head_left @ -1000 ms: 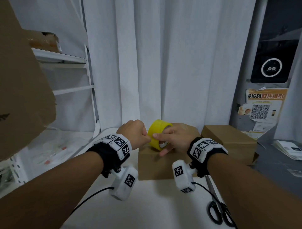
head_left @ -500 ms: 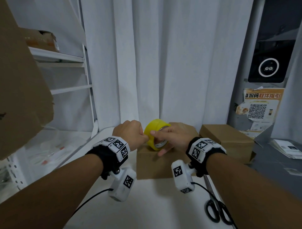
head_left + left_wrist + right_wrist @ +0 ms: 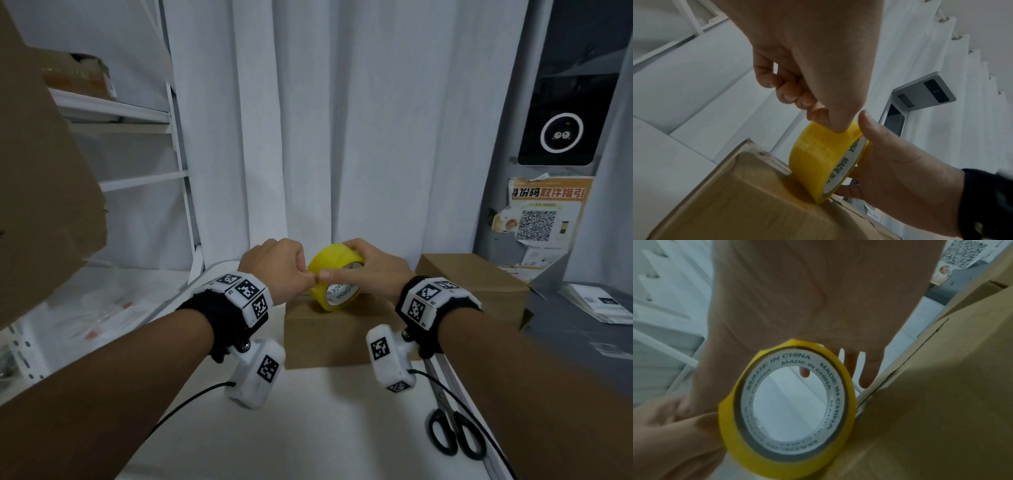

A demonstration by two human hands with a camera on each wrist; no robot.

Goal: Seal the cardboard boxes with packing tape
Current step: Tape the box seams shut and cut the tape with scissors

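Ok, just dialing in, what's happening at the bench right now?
A person is getting tape started. The right hand grips the yellow tape roll, which stands on edge on the closed cardboard box. The left hand pinches at the roll's outer surface. No strip is pulled yet. Scissors lie on the table.

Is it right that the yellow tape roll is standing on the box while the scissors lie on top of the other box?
Not quite. The yellow tape roll does stand on the box, but the head view shows the scissors lying on the white table, not on the other box.
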